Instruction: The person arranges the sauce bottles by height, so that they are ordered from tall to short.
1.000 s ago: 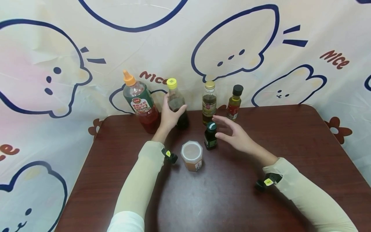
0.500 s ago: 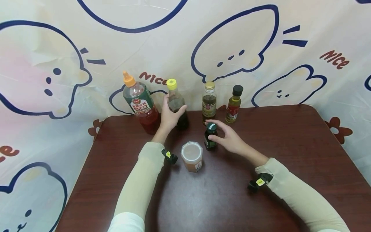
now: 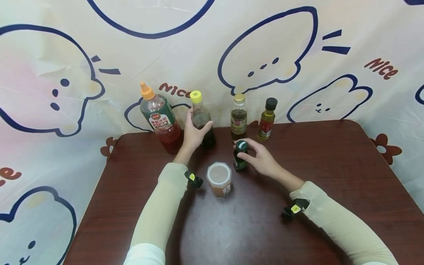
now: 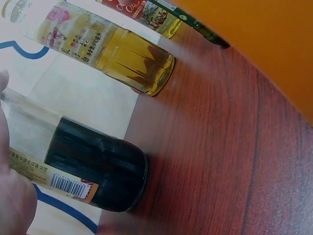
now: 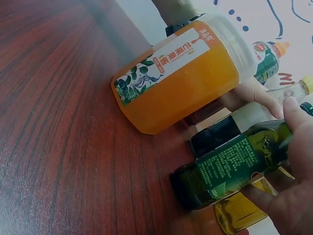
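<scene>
On the left, my left hand (image 3: 193, 134) grips the yellow-capped bottle of dark sauce (image 3: 201, 116) around its upper body. In the left wrist view this sauce bottle (image 4: 100, 164) stands on the table, its barcode label showing. My right hand (image 3: 262, 160) holds a small dark green glass bottle (image 3: 239, 162) near its neck, thumb in front and fingers behind. The right wrist view shows the green bottle (image 5: 230, 166) with its base at the tabletop. Between the two arms stands an orange jar (image 3: 219, 180) with a white lid.
A large red sauce bottle (image 3: 163, 123) with an orange nozzle stands left of the dark sauce. Behind the green bottle are a gold-capped oil bottle (image 3: 239, 119) and a black-capped bottle (image 3: 266, 121). A printed cloth (image 3: 185, 59) hangs behind the brown table (image 3: 265, 221).
My right hand has moved left to the small green bottle, and its fingers have closed around the neck. The left hand stays on the dark sauce bottle.
</scene>
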The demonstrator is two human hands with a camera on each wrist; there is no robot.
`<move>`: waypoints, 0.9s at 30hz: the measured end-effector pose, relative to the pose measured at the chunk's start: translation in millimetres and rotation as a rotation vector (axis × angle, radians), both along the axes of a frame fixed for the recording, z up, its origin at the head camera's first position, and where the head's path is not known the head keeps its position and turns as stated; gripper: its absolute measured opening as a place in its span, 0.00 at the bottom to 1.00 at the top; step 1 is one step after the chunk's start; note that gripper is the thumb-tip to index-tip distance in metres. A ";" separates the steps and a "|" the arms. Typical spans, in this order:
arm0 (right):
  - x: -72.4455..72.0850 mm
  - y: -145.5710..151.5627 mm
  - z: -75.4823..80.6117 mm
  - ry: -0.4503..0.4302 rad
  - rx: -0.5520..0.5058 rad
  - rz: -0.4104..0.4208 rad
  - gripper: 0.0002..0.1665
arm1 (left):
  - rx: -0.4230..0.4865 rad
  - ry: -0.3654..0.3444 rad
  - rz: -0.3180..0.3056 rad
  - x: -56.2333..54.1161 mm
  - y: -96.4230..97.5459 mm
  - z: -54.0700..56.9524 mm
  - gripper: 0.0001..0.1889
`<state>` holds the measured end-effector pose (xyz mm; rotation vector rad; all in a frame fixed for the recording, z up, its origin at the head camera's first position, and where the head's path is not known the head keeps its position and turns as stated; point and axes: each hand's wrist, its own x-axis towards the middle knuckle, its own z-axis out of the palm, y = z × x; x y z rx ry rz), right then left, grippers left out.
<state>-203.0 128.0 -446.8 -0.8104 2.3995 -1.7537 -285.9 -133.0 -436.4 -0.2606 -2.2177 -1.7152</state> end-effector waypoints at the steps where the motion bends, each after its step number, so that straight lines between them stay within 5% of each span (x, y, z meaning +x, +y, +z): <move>1: -0.1 -0.3 -0.4 -0.004 -0.003 -0.002 0.23 | 0.000 -0.001 0.000 0.2 0.0 0.0 0.36; 27: 4.3 3.0 -0.2 -0.002 -0.006 -0.051 0.22 | -0.007 -0.035 -0.001 1.0 -1.1 -0.4 0.37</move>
